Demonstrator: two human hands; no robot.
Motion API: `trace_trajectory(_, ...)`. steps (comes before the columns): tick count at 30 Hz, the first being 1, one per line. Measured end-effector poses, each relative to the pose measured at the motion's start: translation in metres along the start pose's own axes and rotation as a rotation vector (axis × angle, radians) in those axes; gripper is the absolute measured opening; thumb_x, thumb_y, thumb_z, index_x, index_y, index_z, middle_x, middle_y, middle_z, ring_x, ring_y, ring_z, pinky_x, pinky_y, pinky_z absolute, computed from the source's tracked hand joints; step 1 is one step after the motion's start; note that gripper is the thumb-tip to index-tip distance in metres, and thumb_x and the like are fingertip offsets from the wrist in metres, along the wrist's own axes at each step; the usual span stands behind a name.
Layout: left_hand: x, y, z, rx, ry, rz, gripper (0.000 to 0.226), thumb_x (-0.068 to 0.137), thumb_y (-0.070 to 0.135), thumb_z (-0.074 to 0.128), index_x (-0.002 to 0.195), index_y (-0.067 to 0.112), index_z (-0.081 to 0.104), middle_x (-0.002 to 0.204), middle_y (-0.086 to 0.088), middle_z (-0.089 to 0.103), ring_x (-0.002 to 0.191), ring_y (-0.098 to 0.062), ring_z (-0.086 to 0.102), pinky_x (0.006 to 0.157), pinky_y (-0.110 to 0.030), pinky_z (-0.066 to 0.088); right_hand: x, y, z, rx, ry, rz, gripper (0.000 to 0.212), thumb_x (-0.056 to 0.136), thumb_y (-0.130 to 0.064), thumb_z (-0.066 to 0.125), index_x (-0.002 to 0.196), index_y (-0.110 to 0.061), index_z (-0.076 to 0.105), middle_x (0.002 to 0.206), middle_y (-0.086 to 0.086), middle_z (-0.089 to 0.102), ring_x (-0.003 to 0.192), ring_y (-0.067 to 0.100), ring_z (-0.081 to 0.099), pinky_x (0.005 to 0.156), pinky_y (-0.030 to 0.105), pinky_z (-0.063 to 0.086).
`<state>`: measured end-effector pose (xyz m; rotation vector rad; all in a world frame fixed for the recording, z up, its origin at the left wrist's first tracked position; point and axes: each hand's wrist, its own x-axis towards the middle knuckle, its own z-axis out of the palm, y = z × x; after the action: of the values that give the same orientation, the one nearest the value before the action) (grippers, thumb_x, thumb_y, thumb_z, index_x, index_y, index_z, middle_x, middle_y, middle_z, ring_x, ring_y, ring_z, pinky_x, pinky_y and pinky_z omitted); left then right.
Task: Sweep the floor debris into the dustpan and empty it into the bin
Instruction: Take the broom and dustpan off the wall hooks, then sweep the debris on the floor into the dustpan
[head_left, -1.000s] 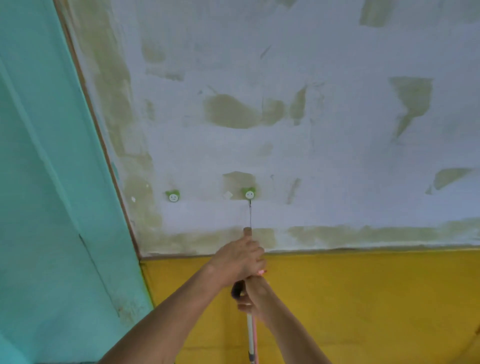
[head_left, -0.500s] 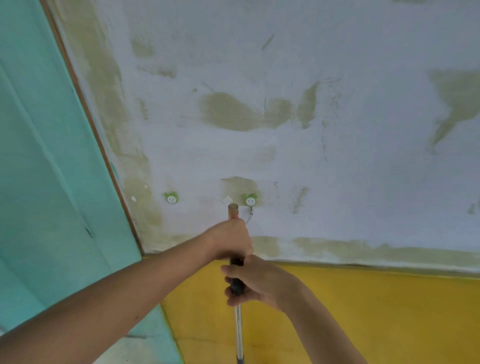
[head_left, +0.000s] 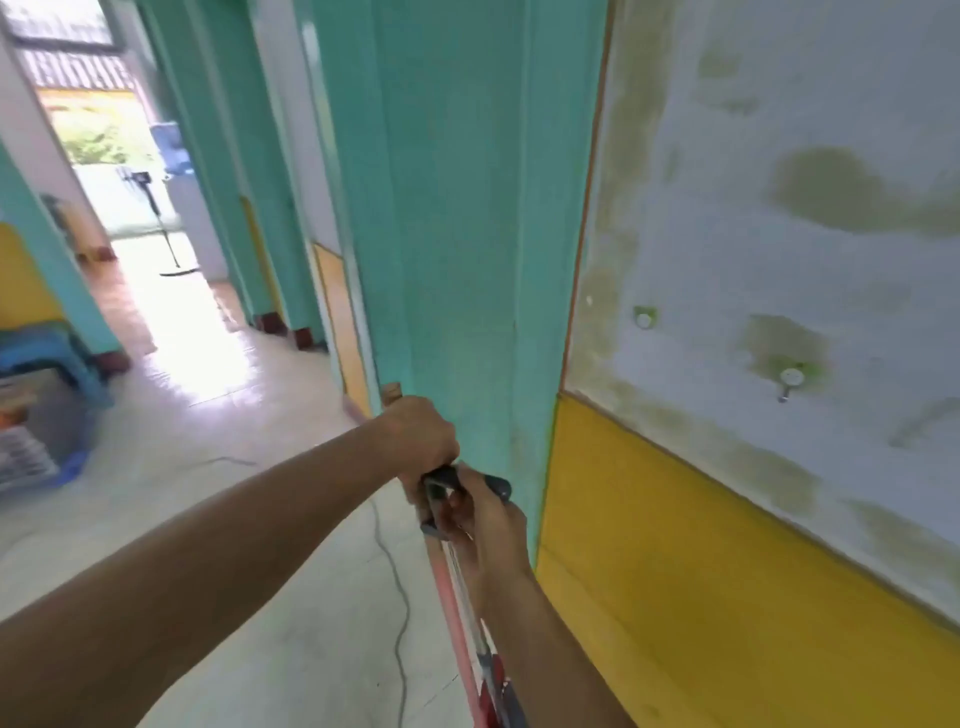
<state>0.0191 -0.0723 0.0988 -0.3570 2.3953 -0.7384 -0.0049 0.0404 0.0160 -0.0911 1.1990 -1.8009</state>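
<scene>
My left hand (head_left: 418, 441) is closed around the top of a pink-shafted stick (head_left: 451, 618), and its wooden tip (head_left: 392, 392) pokes out above my fist. Just below, my right hand (head_left: 485, 530) grips the dark grip (head_left: 441, 480) of a silver pole (head_left: 475, 631) that runs down beside the pink stick. Both poles leave the frame at the bottom near a red part (head_left: 488, 691). Their lower ends are out of view. No debris, dustpan tray or bin shows.
A teal pillar (head_left: 467, 234) stands right behind my hands. A white and yellow wall (head_left: 727, 545) with two small hooks (head_left: 790, 378) is on the right. A cable (head_left: 397, 587) snakes over the pale floor. Blue stools and a basket (head_left: 36, 415) sit at left. A standing fan (head_left: 174, 228) is down the corridor.
The view has swung left and down, from the stained wall to the pillar and corridor. Both hands keep their grip on the poles, left above right.
</scene>
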Motion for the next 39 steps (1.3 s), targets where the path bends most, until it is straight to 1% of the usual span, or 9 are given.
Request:
trace_trajectory(5,-0.082,0.017,0.109,-0.433,-0.139,-0.345,0.025,0.09,0.035,0.06,0.11,0.02,0.066,0.089,0.002,0.06,0.099,-0.025,0.06,0.059,-0.03,0.038,-0.029,0.102,0.076,-0.014,0.06,0.175,0.041,0.082,-0.05,0.071,0.074,-0.01,0.067,0.065,0.006,0.073,0.066,0.024,0.071,0.074,0.045,0.059)
trace_trajectory(8,-0.126,0.042,0.175,-0.59,-0.184,-0.538,0.028,0.095,0.025,0.05,0.117,0.015,0.063,0.113,-0.005,0.063,0.11,-0.029,0.058,0.063,-0.03,0.032,-0.052,0.154,0.106,-0.024,0.093,0.332,0.043,0.085,-0.051,0.065,0.078,-0.009,0.064,0.076,0.014,0.071,0.069,0.029,0.068,0.047,0.038,0.057)
trace_trajectory(14,-0.259,0.109,0.264,-0.822,-0.396,-0.814,0.025,0.094,0.029,0.05,0.114,0.026,0.065,0.077,0.001,0.052,0.073,-0.024,0.048,0.053,-0.029,0.029,-0.141,0.265,0.153,-0.247,0.026,0.47,0.042,0.092,-0.044,0.055,0.07,-0.008,0.054,0.068,0.01,0.062,0.055,0.024,0.058,0.041,0.022,0.039)
trace_trajectory(22,-0.402,0.188,0.337,-1.153,-0.652,-1.318,0.045,0.1,0.028,0.035,0.138,0.009,0.048,0.142,-0.009,0.049,0.133,-0.03,0.044,0.088,-0.029,0.04,-0.266,0.398,0.188,-0.675,-0.38,0.555,0.04,0.083,-0.034,0.065,0.055,-0.009,0.052,0.046,0.004,0.054,0.039,0.021,0.051,0.043,0.021,0.035)
trace_trajectory(24,-0.454,0.217,0.34,-1.486,-0.676,-1.512,0.034,0.101,0.031,0.038,0.126,0.013,0.053,0.135,-0.008,0.052,0.13,-0.029,0.045,0.078,-0.029,0.035,-0.282,0.409,0.195,-0.695,-0.46,0.604,0.033,0.084,-0.028,0.062,0.059,-0.008,0.051,0.036,0.002,0.052,0.026,0.018,0.048,0.033,0.017,0.037)
trace_trajectory(28,-0.58,0.323,0.321,-1.648,-1.303,-1.733,0.024,0.086,0.038,0.067,0.081,0.014,0.068,0.089,0.001,0.071,0.107,-0.021,0.066,0.098,-0.036,0.046,-0.253,0.424,0.229,-0.742,-0.515,0.651,0.028,0.091,-0.019,0.043,0.065,-0.014,0.036,0.026,-0.003,0.034,0.026,0.014,0.032,0.042,0.015,0.028)
trace_trajectory(32,-0.628,0.397,0.321,-1.526,-1.375,-1.958,0.02,0.084,0.036,0.063,0.071,0.022,0.063,0.072,0.009,0.063,0.093,-0.013,0.069,0.078,-0.026,0.048,-0.293,0.465,0.228,-0.926,-0.912,0.672,0.033,0.092,-0.022,0.051,0.061,-0.017,0.04,0.029,-0.005,0.037,0.025,0.012,0.035,0.037,0.013,0.029)
trace_trajectory(35,-0.63,0.43,0.328,-1.554,-1.399,-2.02,0.019,0.092,0.034,0.055,0.102,0.022,0.066,0.1,0.003,0.067,0.105,-0.016,0.065,0.081,-0.029,0.05,-0.369,0.497,0.214,-1.221,-1.291,0.511,0.034,0.087,-0.031,0.059,0.06,-0.02,0.044,0.038,-0.004,0.042,0.027,0.013,0.033,0.038,0.019,0.027)
trace_trajectory(39,-0.635,0.508,0.333,-2.272,-1.148,-2.202,0.02,0.093,0.009,0.05,0.074,0.003,0.054,0.05,-0.008,0.063,0.048,-0.016,0.061,0.048,-0.023,0.05,-0.431,0.524,0.21,-1.537,-1.676,-0.053,0.026,0.076,-0.032,0.052,0.056,-0.015,0.047,0.047,0.004,0.052,0.036,0.02,0.048,0.043,0.023,0.036)
